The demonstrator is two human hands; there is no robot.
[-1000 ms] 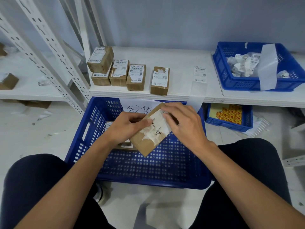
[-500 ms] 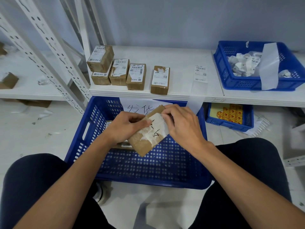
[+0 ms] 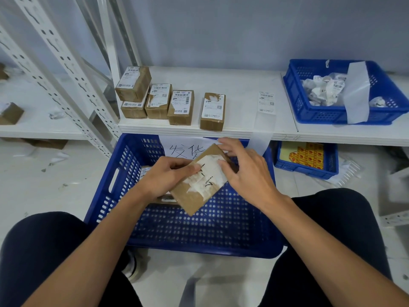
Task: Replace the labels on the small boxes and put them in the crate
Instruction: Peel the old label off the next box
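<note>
Right hand [image 3: 245, 173] opened over box [image 3: 194, 196], sign [image 3: 183, 149] 发货

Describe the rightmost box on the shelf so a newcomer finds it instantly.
Start at the white shelf above the big blue crate. Five small brown boxes sit near its left end. The rightmost box stands apart from the clustered four, and its label is torn along the top.

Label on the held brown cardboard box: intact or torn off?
Torn off: only ragged white paper residue covers the brown cardboard box, no barcode visible.
</note>
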